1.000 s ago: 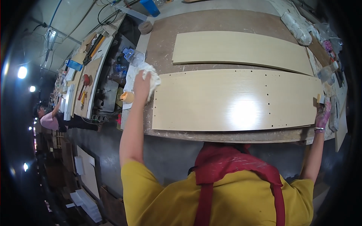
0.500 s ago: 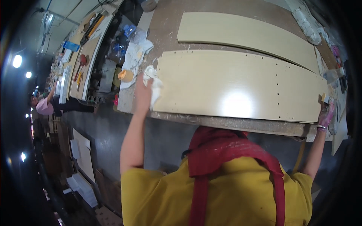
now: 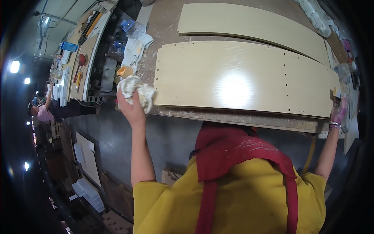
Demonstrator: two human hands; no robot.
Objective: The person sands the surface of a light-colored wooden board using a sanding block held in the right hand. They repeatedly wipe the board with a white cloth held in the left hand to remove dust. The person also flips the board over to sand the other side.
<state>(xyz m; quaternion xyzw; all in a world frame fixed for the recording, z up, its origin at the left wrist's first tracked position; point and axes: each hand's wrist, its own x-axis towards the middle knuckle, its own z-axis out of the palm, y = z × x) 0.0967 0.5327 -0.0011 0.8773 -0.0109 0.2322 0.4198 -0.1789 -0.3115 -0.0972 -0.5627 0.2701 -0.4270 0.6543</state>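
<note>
A bunched white rag [image 3: 134, 90] with faint stains is gripped in my left hand [image 3: 131, 111], just off the left end of a drilled cream panel [image 3: 194, 78]. That panel lies flat on the workbench, with small holes along its edges and a bright glare patch. At its far right end is my right hand [image 3: 338, 111], tinted purple, with a band at the wrist. Its fingers are curled and partly hidden; a small yellow and white piece [image 3: 336, 93] shows at their tips, too small to name.
A second cream panel [image 3: 245, 23] lies behind the first. An orange cup-like thing [image 3: 124, 71], a white cloth [image 3: 134, 50] and a clear bottle with a blue cap [image 3: 132, 28] stand left. A person [image 3: 44, 112] works at another bench. A plastic-wrapped roll [image 3: 315, 19] lies far right.
My left hand has moved left with the rag, off the panel's left end toward the orange thing. The right hand stays at the panel's right end. The whole view has shifted slightly.
</note>
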